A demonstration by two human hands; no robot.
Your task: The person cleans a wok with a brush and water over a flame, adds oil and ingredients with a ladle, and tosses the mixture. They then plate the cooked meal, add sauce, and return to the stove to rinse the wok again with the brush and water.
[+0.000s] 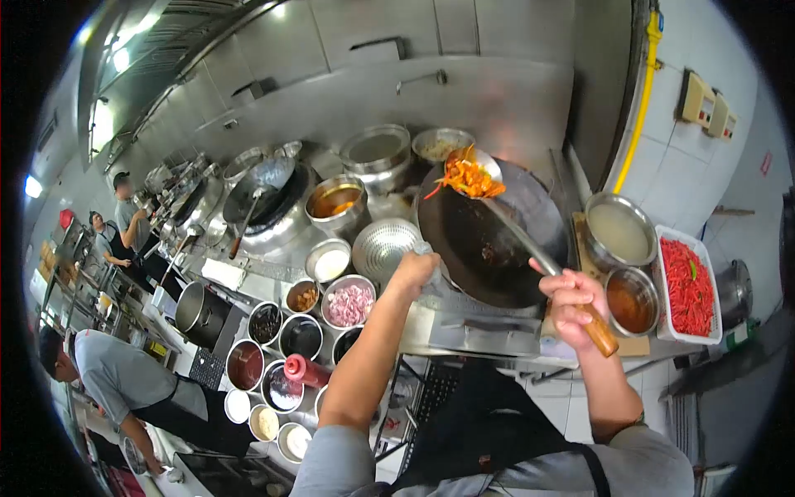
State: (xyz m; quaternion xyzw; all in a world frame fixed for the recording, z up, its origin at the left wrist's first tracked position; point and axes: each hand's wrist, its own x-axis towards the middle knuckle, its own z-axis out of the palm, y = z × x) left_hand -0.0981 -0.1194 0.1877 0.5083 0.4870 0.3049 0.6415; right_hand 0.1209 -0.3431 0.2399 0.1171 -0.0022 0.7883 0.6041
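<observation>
We see a dark, matt wok point(489, 240) with a greasy sheen, and a polished metal ladle point(480, 170) whose handle point(598, 330) looks like smooth brown wood in our right hand point(571, 296). Our left hand point(414, 272) grips a pale cloth point(432, 282) at the wok's rim. The bowls point(348, 302) near the worktop's left edge are shiny steel. The tray of chillies point(691, 286) at its right edge looks like white plastic.

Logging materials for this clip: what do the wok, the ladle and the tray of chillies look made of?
Wok: dark, matte metal, likely seasoned steel or iron; blackened inside. Ladle: shiny silvery metal bowl and shaft, probably stainless steel, with a brown handle that looks wooden in the right hand. Tray: white, dull-surfaced, probably plastic; hard to confirm. The left hand is at the wok's rim.
</observation>
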